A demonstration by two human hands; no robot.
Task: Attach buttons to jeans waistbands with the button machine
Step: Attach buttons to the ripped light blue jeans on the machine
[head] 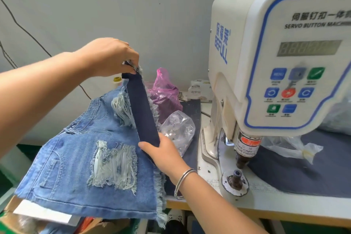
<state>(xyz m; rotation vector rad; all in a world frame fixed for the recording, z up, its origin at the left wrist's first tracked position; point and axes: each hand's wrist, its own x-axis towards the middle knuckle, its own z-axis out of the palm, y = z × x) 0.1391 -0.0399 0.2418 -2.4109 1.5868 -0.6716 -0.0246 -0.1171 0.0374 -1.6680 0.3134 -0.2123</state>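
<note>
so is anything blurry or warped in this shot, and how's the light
Head view: soft, even light with no hard shadows. Wide-angle bend shows on the button machine, whose casing bows and leans at the right edge. Its display digits and panel labels are smeared. The left hand, right hand and denim shorts are fairly sharp. Mild glare sits on the clear bag.

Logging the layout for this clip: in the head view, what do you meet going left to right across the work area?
Jeans → waistband, held between left hand and right hand → pink bag → clear bag → button machine.
</note>
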